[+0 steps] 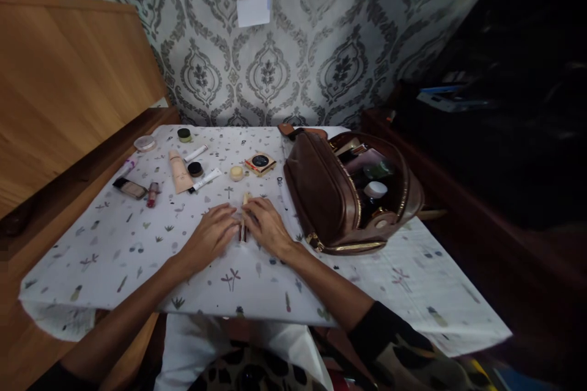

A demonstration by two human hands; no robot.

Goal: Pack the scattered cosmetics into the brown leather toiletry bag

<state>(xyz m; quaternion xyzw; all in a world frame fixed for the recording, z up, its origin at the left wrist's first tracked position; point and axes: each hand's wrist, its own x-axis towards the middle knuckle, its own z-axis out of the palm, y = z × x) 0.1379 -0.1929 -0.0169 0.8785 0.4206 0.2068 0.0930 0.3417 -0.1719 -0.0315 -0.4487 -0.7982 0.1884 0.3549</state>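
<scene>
My left hand (214, 233) lies low over the cloth at the middle of the table, its fingers stretched toward a slim cosmetic tube (243, 233). Its fingertips come close to the tube's left side; whether they touch it I cannot tell. My right hand (265, 225) curls over the same tube from the right, hiding its middle. A pale yellow end sticks out beyond the fingers, and a darker end shows nearer me. Beyond the hands sit a small cream-yellow jar (236, 173) and a square compact (260, 163) with a round black centre.
An unzipped brown cosmetic bag (321, 186) full of items stands right of my hands, with a white-capped jar (375, 189) inside. To the left lie a beige tube (180, 172), a black-capped white tube (205, 180), a foundation bottle (130, 188) and several small jars. A patterned wall rises behind.
</scene>
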